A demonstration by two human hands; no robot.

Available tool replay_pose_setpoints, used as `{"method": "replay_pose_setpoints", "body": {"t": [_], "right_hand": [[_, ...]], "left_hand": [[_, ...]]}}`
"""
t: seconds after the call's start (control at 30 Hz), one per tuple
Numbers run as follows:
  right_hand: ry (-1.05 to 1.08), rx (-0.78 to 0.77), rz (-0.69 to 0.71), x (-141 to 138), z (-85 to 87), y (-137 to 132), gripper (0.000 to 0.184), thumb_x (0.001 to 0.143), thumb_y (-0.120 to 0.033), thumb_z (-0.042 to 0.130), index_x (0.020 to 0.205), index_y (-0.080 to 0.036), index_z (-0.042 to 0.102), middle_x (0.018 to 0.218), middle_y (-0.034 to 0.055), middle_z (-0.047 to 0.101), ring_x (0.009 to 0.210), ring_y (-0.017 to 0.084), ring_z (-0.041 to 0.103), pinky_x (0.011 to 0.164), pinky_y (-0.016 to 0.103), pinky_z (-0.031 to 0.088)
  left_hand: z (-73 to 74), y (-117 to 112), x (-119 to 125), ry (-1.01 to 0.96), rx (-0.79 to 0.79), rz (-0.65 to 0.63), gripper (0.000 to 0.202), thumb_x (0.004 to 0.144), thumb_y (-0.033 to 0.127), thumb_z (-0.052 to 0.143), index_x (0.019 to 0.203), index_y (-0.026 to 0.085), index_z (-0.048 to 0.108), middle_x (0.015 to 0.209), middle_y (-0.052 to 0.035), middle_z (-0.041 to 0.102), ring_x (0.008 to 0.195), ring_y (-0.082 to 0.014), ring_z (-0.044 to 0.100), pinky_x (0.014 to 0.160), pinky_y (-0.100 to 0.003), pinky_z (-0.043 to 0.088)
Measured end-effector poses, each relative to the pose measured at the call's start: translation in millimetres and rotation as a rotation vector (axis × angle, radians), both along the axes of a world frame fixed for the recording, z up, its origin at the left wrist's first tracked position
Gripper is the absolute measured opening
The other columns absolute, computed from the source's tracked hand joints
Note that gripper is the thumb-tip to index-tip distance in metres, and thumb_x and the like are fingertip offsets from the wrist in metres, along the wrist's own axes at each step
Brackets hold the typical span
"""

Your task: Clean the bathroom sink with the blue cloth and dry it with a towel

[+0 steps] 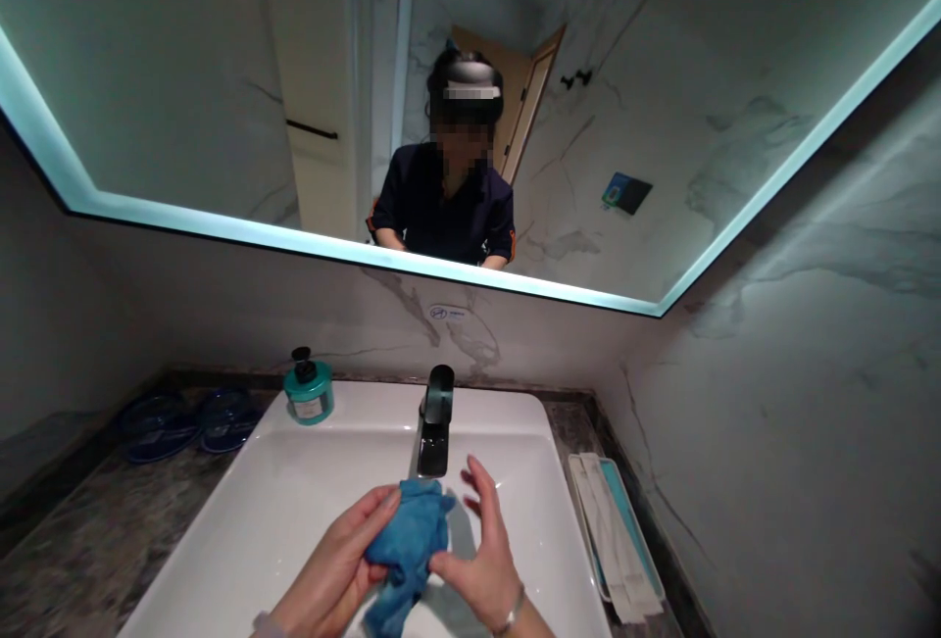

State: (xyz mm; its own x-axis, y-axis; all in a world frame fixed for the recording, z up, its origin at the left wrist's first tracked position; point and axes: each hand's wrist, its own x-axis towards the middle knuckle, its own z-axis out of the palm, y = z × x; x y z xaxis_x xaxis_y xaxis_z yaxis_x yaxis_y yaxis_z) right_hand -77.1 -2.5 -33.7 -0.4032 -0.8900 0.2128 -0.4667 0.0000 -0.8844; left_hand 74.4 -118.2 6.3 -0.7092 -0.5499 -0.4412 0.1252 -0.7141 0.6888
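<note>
A crumpled blue cloth (410,532) hangs over the white sink (507,413), just below the black faucet (439,413). My left hand (344,552) is closed on the cloth's left side, thumb on top. On the other side, my right hand (486,552) has its fingers spread and raised, with the thumb tip at the cloth's right edge. A lower part of the cloth dangles between both hands. Whether water is running cannot be made out.
A green pump bottle (309,393) stands on the sink's back left corner. Blue glass dishes (158,427) sit on the stone counter (88,530) at left. At right, a tray holds white paper-wrapped items (614,540). Above hangs a lit mirror (330,241) reflecting a person.
</note>
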Motion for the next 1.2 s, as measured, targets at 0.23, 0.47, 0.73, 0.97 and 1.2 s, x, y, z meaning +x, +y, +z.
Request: {"method": "replay_pose_setpoints", "body": {"t": [0.23, 0.47, 0.73, 0.97, 1.2], "right_hand": [[-0.002, 0.442, 0.085, -37, -70.0, 29, 0.017, 0.079, -0.034, 0.058, 0.072, -0.023, 0.068, 0.062, -0.0011, 0.062, 0.062, 0.015, 0.058, 0.063, 0.027, 0.047], [0.050, 0.184, -0.483, -81, -61.6, -35, 0.029, 0.090, -0.047, 0.039, 0.089, -0.024, 0.056, 0.064, 0.0007, 0.059, 0.062, 0.022, 0.059, 0.062, 0.031, 0.045], [-0.485, -0.205, -0.495, -84, -14.4, -166, 0.042, 0.074, -0.056, 0.061, 0.093, -0.019, 0.058, 0.078, 0.0003, 0.065, 0.068, 0.014, 0.059, 0.068, 0.028, 0.051], [-1.172, -0.022, -0.260, -58, -18.1, -157, 0.036, 0.068, -0.036, 0.082, 0.086, -0.020, 0.056, 0.063, -0.0038, 0.065, 0.058, 0.014, 0.060, 0.059, 0.027, 0.052], [-1.407, 0.358, -0.098, -49, 2.8, -124, 0.020, 0.088, -0.036, 0.064, 0.087, -0.015, 0.062, 0.064, 0.0003, 0.068, 0.054, 0.013, 0.060, 0.058, 0.026, 0.053]], "left_hand": [[-46.6, 16, 38, -0.013, -0.108, -0.215, 0.048, 0.061, 0.057, 0.089, 0.071, 0.020, 0.060, 0.062, -0.0003, 0.053, 0.053, -0.0129, 0.044, 0.054, -0.027, 0.032], [-81.6, -15, 21, -0.540, -0.221, 0.162, 0.061, 0.059, 0.074, 0.077, 0.076, 0.021, 0.052, 0.061, 0.0034, 0.049, 0.059, -0.0133, 0.041, 0.054, -0.022, 0.030], [-34.8, -94, -86, -0.161, -0.364, 0.462, 0.071, 0.064, 0.069, 0.073, 0.111, 0.018, 0.056, 0.097, -0.0055, 0.067, 0.088, -0.0198, 0.061, 0.076, -0.029, 0.048], [-20.6, -99, -74, -0.233, -1.083, 0.039, 0.035, 0.082, 0.050, 0.062, 0.086, 0.018, 0.075, 0.092, -0.0106, 0.059, 0.094, -0.0283, 0.057, 0.088, -0.042, 0.046], [-27.2, -75, -53, -0.311, -1.185, -0.199, 0.042, 0.093, 0.045, 0.045, 0.106, 0.016, 0.073, 0.098, -0.0114, 0.062, 0.098, -0.0275, 0.059, 0.090, -0.041, 0.044]]}}
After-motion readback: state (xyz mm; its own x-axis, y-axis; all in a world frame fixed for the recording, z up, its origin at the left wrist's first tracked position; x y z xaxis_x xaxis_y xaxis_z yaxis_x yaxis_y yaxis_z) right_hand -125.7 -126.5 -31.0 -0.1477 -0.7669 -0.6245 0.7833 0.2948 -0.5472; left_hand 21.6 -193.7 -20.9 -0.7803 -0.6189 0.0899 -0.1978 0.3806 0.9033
